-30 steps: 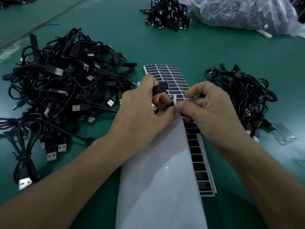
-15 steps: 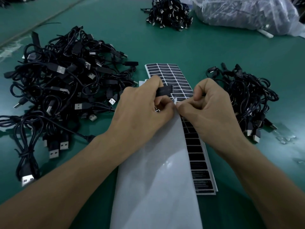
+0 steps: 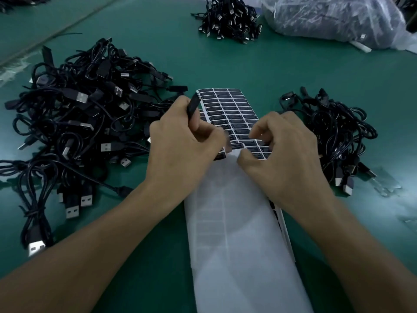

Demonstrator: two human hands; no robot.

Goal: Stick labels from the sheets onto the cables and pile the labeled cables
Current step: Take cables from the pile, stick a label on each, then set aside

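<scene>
Left hand [image 3: 180, 152] round plug [image 3: 193, 107]; right hand [image 3: 286, 159] on labels [image 3: 228, 107]

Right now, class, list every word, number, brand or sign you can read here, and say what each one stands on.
Nothing here can be quoted.
Label sheet: faint pale print on each black label, too small and blurred to read.
Cable connector gripped by the left hand: no legible marking.
USB plugs in the big cable pile: no readable signs.
Plastic bag: small white patch, unreadable.
</scene>
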